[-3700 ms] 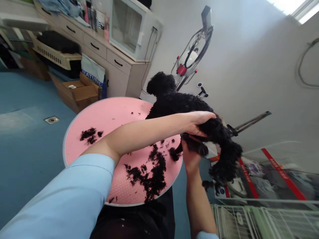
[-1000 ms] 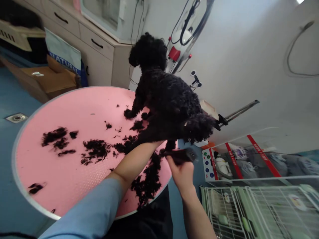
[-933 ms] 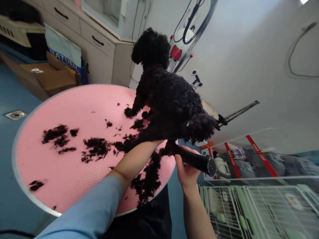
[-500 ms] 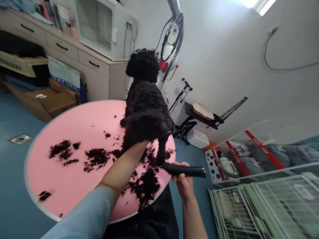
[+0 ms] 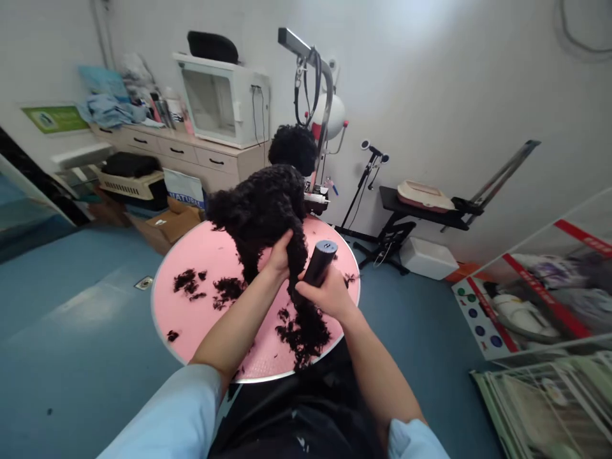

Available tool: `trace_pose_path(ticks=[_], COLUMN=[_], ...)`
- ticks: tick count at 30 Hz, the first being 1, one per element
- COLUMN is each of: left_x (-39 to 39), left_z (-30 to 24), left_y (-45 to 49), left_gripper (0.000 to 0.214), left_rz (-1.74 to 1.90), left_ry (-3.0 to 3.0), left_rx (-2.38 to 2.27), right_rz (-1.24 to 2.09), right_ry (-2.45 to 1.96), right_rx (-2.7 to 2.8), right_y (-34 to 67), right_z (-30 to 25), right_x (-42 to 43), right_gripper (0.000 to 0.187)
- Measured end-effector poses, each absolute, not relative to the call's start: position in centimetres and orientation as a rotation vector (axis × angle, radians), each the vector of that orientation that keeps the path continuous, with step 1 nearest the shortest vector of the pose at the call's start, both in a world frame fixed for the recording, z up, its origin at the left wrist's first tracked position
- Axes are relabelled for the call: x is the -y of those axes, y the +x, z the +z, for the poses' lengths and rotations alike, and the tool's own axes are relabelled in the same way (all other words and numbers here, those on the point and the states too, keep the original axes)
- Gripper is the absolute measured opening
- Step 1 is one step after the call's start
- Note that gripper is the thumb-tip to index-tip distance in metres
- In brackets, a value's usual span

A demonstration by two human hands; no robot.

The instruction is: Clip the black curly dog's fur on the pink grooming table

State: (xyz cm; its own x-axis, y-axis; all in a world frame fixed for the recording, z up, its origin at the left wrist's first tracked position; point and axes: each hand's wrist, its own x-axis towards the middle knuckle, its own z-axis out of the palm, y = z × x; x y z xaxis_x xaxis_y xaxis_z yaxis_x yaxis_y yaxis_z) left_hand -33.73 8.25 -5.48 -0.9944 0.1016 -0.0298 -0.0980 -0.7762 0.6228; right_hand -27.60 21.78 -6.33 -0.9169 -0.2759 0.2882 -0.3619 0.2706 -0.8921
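Observation:
A curly black dog stands on a round pink grooming table, its rear towards me and its head turned away. My left hand is closed at its hind leg, thumb up along the fur; the other fingers are hidden behind the leg. In my right hand is a dark cordless hair clipper, gripped with its end cap pointing up. The blade end is out of sight, low by the same leg. Cut black hair lies in clumps on the tabletop.
Behind the dog rises a metal grooming arm with a hanging loop. Drawers carry a white glass-fronted cabinet. An open cardboard box sits left of the table. To the right are a black stand and wire cages.
The dog's rear has swung left and its hind leg is lifted. The clipper has tipped from lying level to upright. My left hand has come into sight at the leg, and the view has shifted.

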Motion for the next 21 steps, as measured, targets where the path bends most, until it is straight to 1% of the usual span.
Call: trace_pose_path(ticks=[3, 5, 9, 12, 14, 16, 17, 19, 21], left_x=[-7.8, -7.8, -8.1, -7.1, -5.3, -2.5, -0.9, 2.6, 5.8], left_z=[-5.4, -5.6, -5.6, -4.9, -4.3, -3.8, -3.7, -3.7, -4.0], left_y=[-33.3, -33.1, -32.5, -31.8, -31.3, -30.7, -30.3, -29.5, -28.5], left_gripper=[0.042, 0.041, 0.041, 0.051, 0.059, 0.065, 0.067, 0.067, 0.061], left_rz=[2.883, 2.886, 2.876, 2.890, 2.911, 2.953, 2.957, 2.934, 2.889], left_ry=[0.017, -0.017, 0.076, 0.169, 0.184, 0.183, 0.183, 0.072, -0.102], left_rx=[-0.983, -1.010, -1.080, -1.203, -1.286, -1.330, -1.350, -1.405, -1.470], right_rz=[1.790, 1.871, 2.124, 2.283, 2.499, 2.810, 2.907, 2.917, 2.869], right_ry=[0.580, 0.560, 0.403, 0.501, 0.522, 0.377, 0.222, -0.163, -0.388], right_rx=[2.515, 2.505, 2.093, 2.093, 2.132, 2.011, 1.977, 1.811, 1.503], right_y=[-25.0, -24.2, -24.6, -24.4, -23.5, -22.7, -22.7, -23.4, -25.2], right_z=[-9.5, -10.6, -10.4, -11.0, -12.7, -15.4, -16.7, -18.9, -19.9], right_x=[-23.4, -24.5, -24.6, -22.7, -21.4, -21.1, -21.4, -23.0, -25.3], right_gripper=[0.026, 0.025, 0.023, 0.023, 0.024, 0.025, 0.026, 0.031, 0.038])
